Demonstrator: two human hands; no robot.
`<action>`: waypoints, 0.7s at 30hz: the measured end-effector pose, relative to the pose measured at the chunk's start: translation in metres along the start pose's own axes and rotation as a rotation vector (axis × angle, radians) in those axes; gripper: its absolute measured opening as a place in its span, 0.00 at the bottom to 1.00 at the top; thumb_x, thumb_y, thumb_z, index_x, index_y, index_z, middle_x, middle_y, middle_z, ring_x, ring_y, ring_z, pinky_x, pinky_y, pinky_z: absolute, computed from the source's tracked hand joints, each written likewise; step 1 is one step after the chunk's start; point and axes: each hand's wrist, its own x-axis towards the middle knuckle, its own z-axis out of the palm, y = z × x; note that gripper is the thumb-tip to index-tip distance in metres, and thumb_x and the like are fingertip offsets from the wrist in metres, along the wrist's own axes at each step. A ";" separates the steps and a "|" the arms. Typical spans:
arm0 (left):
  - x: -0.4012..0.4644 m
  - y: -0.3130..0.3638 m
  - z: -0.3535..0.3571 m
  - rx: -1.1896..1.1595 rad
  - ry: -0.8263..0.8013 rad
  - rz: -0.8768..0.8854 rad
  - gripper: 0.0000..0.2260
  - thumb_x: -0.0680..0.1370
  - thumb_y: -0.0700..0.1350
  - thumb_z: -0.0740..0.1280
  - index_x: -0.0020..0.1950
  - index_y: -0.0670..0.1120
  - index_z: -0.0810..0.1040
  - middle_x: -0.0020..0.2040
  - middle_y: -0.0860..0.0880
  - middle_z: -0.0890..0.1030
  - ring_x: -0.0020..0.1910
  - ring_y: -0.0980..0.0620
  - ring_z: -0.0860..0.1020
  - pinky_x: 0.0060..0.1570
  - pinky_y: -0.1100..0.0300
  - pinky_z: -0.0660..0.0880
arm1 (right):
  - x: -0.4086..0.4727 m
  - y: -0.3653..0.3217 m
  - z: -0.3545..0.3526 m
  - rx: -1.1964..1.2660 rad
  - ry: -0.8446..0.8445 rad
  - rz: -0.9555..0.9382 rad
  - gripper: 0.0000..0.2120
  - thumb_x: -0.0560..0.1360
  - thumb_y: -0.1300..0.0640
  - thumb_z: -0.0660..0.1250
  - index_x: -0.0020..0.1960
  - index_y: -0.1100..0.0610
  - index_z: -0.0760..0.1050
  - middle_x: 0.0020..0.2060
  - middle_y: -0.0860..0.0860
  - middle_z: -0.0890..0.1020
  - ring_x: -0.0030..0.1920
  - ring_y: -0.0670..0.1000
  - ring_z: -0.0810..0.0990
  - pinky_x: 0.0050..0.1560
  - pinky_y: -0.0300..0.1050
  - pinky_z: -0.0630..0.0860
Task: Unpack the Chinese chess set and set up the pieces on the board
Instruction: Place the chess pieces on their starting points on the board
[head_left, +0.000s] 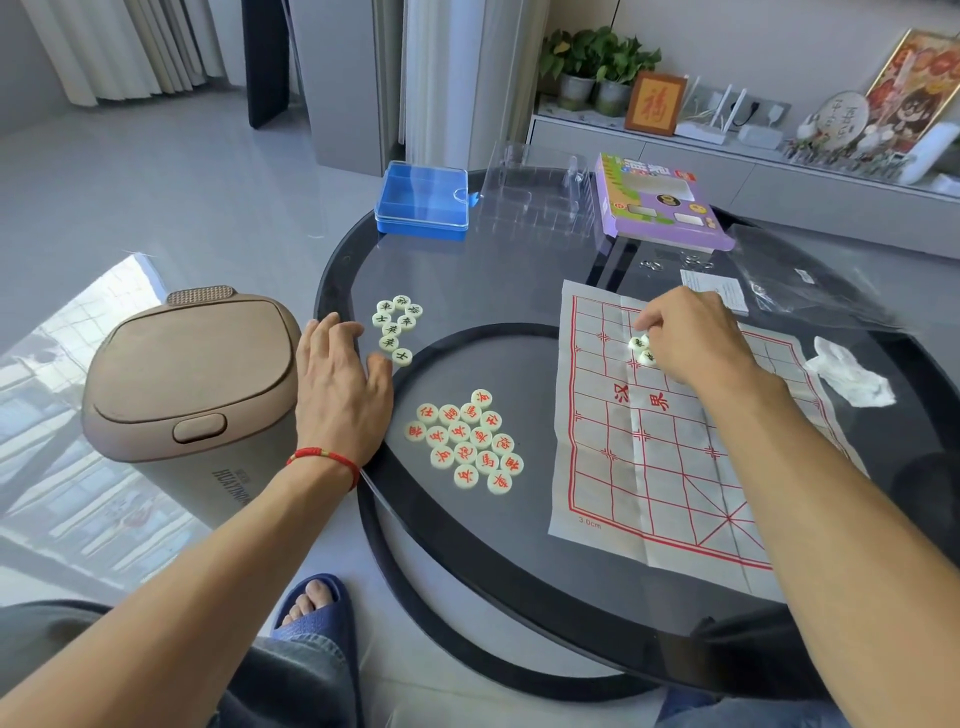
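You are past the unpacking and only just into the set-up. The paper board (649, 441) lies unfolded on the right half of the glass counter (493, 270), creased and a little rumpled, printed with a red grid and two red characters across its middle. As far as the view shows, no piece stands on a point by itself yet.

Your right hand (691, 338) hovers over the far part of the board, its grip closed around a small clutch of pieces (640, 349), pale discs with dark lettering; how many it holds I cannot tell. Your left hand (340, 379) rests flat at the counter's left edge, grip loose and holding nothing, just beside the black-lettered pieces (396, 328) still waiting in a loose group. The red-lettered pieces (467, 441) sit bunched face up near the board's left edge, untouched by either hand.

Along the far edge lie the blue plastic case (422, 200), a clear tray (535, 202) and the purple box (660, 202), all set aside. Nearly all the placing is left to do, both colours.
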 end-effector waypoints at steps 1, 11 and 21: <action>0.000 0.000 0.000 -0.001 0.001 0.001 0.16 0.81 0.43 0.61 0.68 0.40 0.71 0.75 0.40 0.67 0.78 0.43 0.56 0.78 0.47 0.54 | -0.001 0.002 0.002 -0.030 -0.008 0.013 0.15 0.77 0.70 0.66 0.58 0.59 0.84 0.57 0.62 0.82 0.54 0.63 0.81 0.53 0.54 0.80; -0.001 0.003 -0.001 0.000 0.007 -0.001 0.16 0.81 0.43 0.61 0.68 0.39 0.71 0.74 0.40 0.67 0.79 0.43 0.56 0.78 0.47 0.54 | -0.013 0.001 0.007 0.061 0.075 0.008 0.16 0.78 0.72 0.64 0.60 0.60 0.83 0.57 0.61 0.84 0.56 0.63 0.82 0.57 0.55 0.81; -0.001 0.003 -0.001 -0.012 0.023 0.006 0.16 0.81 0.41 0.60 0.68 0.39 0.72 0.74 0.41 0.68 0.79 0.44 0.56 0.78 0.49 0.53 | -0.025 -0.135 0.049 0.325 -0.126 -0.669 0.17 0.81 0.63 0.62 0.67 0.54 0.79 0.65 0.50 0.80 0.64 0.52 0.77 0.67 0.52 0.73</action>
